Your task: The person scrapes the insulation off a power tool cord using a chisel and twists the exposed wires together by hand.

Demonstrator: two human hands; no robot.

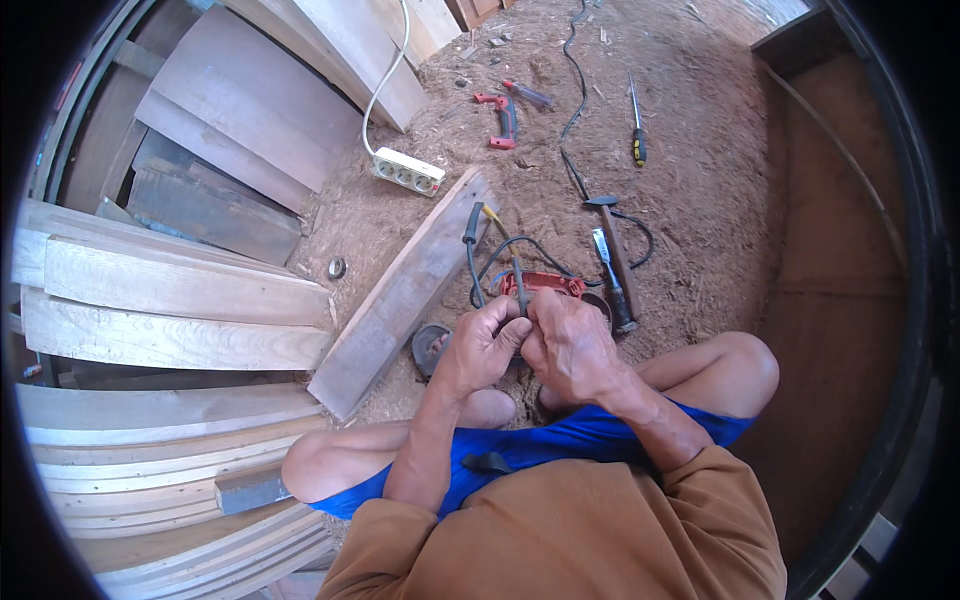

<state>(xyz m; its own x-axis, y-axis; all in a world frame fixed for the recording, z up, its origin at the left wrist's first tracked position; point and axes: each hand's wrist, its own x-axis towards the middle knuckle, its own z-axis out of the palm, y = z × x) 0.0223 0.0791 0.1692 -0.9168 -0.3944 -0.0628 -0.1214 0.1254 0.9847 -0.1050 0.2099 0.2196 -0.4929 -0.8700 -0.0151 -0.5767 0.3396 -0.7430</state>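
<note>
My left hand and my right hand are close together over my crossed legs, fingers closed. Between their fingertips is a thin dark cable-like piece, its far part yellowish. The right hand's fingers hide most of what they pinch. Just beyond my hands is a red power tool housing, partly covered by them. A black cord with a thick black sleeve loops beside it. To the right of my hands lie a chisel and a hammer.
A wooden plank slants at left, a white power strip beyond it. Stacked boards fill the left side. A red-black handle part, a screwdriver and a tape roll lie on the sawdust-covered ground. A brown panel stands right.
</note>
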